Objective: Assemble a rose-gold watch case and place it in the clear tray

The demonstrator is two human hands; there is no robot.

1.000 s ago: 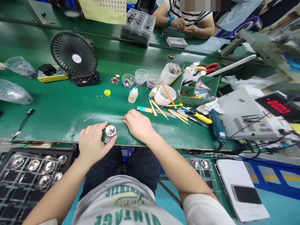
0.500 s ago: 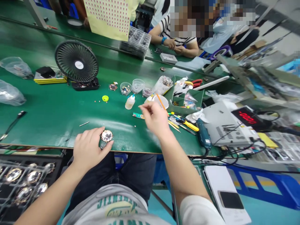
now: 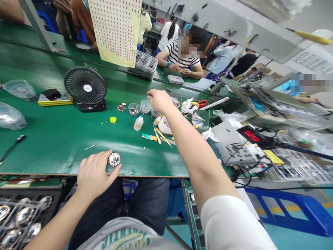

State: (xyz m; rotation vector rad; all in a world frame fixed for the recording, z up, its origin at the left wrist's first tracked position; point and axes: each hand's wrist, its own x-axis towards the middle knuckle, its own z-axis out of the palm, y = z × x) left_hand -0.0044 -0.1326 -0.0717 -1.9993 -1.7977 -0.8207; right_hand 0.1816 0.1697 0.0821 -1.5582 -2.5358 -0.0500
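Note:
My left hand (image 3: pixel 95 172) rests at the front edge of the green bench, thumb and fingers closed about the rim of a round watch case (image 3: pixel 114 159) with a silvery inside. Farther out, my right hand (image 3: pixel 159 100) hovers over the small clear plastic cups (image 3: pixel 146 106), its fingers pinched together. Whatever it may hold is too small or hidden to make out. Below that hand stand a small dropper bottle (image 3: pixel 138 123) and a white cup (image 3: pixel 164 125), partly behind my forearm. A thin metal pin-like tool (image 3: pixel 90 147) lies beyond my left hand.
A black fan (image 3: pixel 85 86) stands at the back left. Near my right forearm lie a lighter (image 3: pixel 149 137) and tweezers. A grey box (image 3: pixel 229 142) and a red digital display (image 3: pixel 252 135) sit at right. A tray of watch cases (image 3: pixel 24 215) is at lower left. A co-worker sits opposite.
My right hand has moved forward and slightly left, from beside the white cup to above the clear cups. My left hand stays on the watch case. The camera view has tilted up.

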